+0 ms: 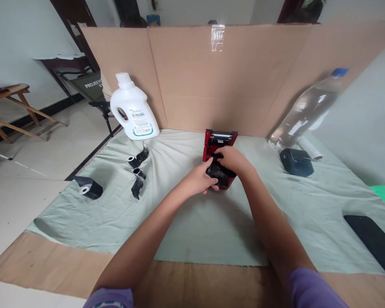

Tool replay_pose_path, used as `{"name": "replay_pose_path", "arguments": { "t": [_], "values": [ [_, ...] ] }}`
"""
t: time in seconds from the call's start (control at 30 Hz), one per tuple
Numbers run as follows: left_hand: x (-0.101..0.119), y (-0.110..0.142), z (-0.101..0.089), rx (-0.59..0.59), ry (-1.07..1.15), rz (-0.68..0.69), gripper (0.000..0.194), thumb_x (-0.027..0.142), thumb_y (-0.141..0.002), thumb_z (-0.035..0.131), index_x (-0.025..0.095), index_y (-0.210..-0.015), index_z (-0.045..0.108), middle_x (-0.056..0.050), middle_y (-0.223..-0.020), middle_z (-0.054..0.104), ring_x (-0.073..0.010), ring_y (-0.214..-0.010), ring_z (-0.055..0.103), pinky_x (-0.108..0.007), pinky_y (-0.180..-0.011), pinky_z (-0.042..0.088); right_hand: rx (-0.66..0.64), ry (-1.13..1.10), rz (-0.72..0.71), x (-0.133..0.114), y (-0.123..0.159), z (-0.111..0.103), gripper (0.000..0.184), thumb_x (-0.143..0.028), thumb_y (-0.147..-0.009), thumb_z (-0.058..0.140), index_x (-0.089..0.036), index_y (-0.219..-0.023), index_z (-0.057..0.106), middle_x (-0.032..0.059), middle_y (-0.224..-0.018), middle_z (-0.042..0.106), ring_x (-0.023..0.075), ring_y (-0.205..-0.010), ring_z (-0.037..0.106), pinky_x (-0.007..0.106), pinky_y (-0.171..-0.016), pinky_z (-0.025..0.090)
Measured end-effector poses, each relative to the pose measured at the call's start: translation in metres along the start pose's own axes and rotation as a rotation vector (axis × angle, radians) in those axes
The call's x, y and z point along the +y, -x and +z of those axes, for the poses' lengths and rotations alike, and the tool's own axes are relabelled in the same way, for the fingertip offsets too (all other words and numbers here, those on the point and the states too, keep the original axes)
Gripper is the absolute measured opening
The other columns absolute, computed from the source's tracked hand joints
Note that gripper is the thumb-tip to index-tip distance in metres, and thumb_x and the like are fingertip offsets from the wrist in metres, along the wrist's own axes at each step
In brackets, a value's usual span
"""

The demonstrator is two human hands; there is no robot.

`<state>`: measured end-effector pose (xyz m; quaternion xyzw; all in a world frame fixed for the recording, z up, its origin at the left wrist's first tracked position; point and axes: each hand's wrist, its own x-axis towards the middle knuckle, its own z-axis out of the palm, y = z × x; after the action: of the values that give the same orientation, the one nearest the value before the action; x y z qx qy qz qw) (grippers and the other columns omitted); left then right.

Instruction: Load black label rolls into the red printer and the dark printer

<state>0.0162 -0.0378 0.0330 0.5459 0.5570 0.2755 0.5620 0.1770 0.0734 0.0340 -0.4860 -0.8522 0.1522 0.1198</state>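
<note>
One counter (192,278) is carrying an open red device (208,145). The left grip (196,178), half curled, is holding a black part (222,174) there; the right grip (233,159) is resting beyond, bent, any hold hidden. Both are seemingly adjusting it, steadiness being called for next.
</note>
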Motion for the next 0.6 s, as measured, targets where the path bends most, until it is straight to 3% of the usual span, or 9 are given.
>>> {"name": "replay_pose_path", "arguments": {
  "t": [0.13,0.2,0.27,0.33,0.37,0.47,0.6],
  "values": [
    [-0.007,-0.005,0.000,-0.031,0.001,0.034,0.105,0.025,-0.082,0.072,0.024,-0.165,0.007,-0.006,-0.082,0.077,-0.0124,-0.048,0.057,-0.024,-0.048,0.040,-0.073,-0.241,-0.022,0.011,0.007,-0.019,0.014,-0.028,-0.083,0.066,-0.022,-0.091,0.076,0.0042,-0.090,0.076,0.0213,-0.083,0.067,0.032,-0.076,0.051],
    [-0.009,-0.006,-0.001,-0.055,0.009,0.067,0.101,0.025,-0.083,0.071,0.024,-0.164,0.011,-0.006,-0.080,0.077,-0.0143,-0.053,0.061,-0.023,-0.048,0.040,-0.048,-0.347,0.038,0.020,0.011,-0.028,0.024,-0.041,-0.087,0.063,-0.020,-0.078,0.072,0.0040,-0.077,0.072,0.0199,-0.073,0.064,0.033,-0.070,0.050],
    [-0.008,-0.005,-0.004,-0.074,-0.008,0.077,0.092,0.024,-0.084,0.070,0.025,-0.163,0.022,-0.006,-0.080,0.077,-0.0129,-0.051,0.059,-0.024,-0.048,0.040,0.201,-0.395,0.130,0.029,0.010,-0.031,0.030,-0.048,-0.087,0.062,-0.019,-0.080,0.069,0.0060,-0.080,0.071,0.0202,-0.073,0.062,0.035,-0.071,0.050],
    [-0.007,-0.003,-0.006,-0.095,-0.041,0.074,0.081,0.025,-0.085,0.068,0.024,-0.159,0.035,-0.006,-0.081,0.077,-0.0099,-0.045,0.052,-0.024,-0.048,0.039,0.486,-0.450,0.188,0.037,0.004,-0.026,0.034,-0.051,-0.086,0.062,-0.020,-0.099,0.067,0.0082,-0.097,0.072,0.0202,-0.078,0.062,0.036,-0.076,0.051],
    [-0.006,-0.002,-0.008,-0.106,-0.052,0.076,0.077,0.026,-0.085,0.068,0.024,-0.157,0.040,-0.007,-0.082,0.078,-0.0090,-0.043,0.050,-0.025,-0.048,0.039,0.552,-0.504,0.197,0.040,0.000,-0.021,0.040,-0.053,-0.086,0.061,-0.021,-0.109,0.064,0.0088,-0.104,0.071,0.0197,-0.078,0.062,0.037,-0.076,0.051],
    [-0.005,-0.002,-0.010,-0.122,-0.054,0.101,0.072,0.027,-0.085,0.069,0.022,-0.153,0.047,-0.007,-0.083,0.078,-0.0097,-0.045,0.051,-0.025,-0.048,0.040,0.485,-0.713,0.171,0.043,-0.008,-0.011,0.050,-0.062,-0.084,0.059,-0.024,-0.116,0.058,0.0061,-0.103,0.068,0.0168,-0.070,0.060,0.033,-0.066,0.050],
    [-0.001,0.000,-0.010,-0.129,-0.043,0.121,0.065,0.025,-0.085,0.067,0.020,-0.148,0.053,-0.009,-0.084,0.078,-0.0154,-0.059,0.064,-0.025,-0.050,0.043,0.447,-0.838,0.145,0.042,0.000,-0.005,0.036,-0.059,-0.083,0.059,-0.024,-0.087,0.057,0.0020,-0.087,0.064,0.0172,-0.076,0.060,0.029,-0.066,0.049]
  ]
}}
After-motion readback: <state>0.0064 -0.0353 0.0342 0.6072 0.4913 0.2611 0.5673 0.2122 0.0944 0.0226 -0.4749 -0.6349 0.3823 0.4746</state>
